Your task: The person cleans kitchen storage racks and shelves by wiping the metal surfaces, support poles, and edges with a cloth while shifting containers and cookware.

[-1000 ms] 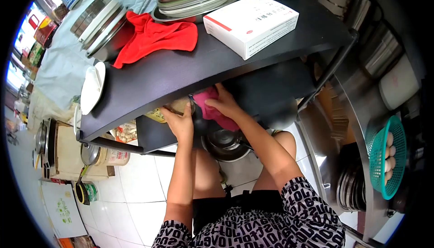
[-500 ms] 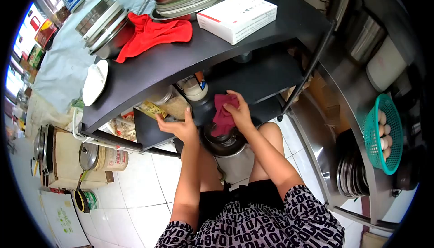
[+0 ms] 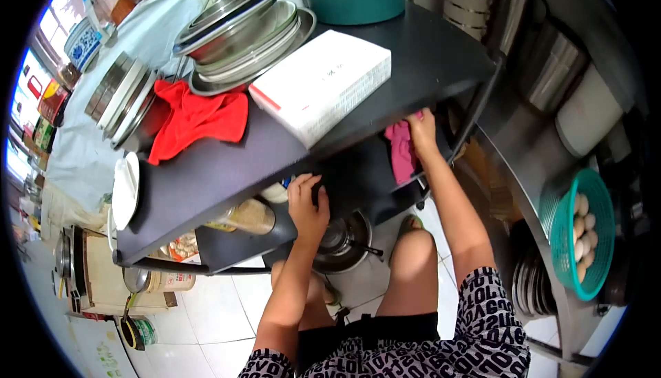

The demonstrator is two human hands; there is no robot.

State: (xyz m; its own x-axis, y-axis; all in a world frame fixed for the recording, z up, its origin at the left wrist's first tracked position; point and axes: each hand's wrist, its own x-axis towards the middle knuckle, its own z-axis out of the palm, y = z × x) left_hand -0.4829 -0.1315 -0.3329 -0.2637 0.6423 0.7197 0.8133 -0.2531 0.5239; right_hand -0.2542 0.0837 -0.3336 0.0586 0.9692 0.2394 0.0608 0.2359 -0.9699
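Pink cloth point(image 3: 401, 154): bunched in my right hand, near the right end of the lower shelf point(image 3: 348, 171); its loose end hangs down to the front edge, and I cannot tell how much of it rests on the board.
My right hand point(image 3: 423, 135): fingers clamped on the cloth's upper part, arm stretched forward beneath the tabletop point(image 3: 441, 44).
My left hand point(image 3: 308, 204): empty as far as it shows, fingers slightly bent, thumb apart from them, just under the tabletop's front edge; whether my fingertips touch anything, I cannot tell.
Left of that hand: a white container point(image 3: 275, 193), partly hidden, and a clear jar point(image 3: 252, 217) of something pale brown, lying tilted in the view.
Below the shelf edge: a dark pan point(image 3: 335, 237) with a black handle.
Above, on the tabletop: a white box point(image 3: 323, 83), a crumpled red cloth point(image 3: 198, 120) and stacked metal bowls point(image 3: 234, 30).
To my right: a green basket point(image 3: 561, 257) of eggs.
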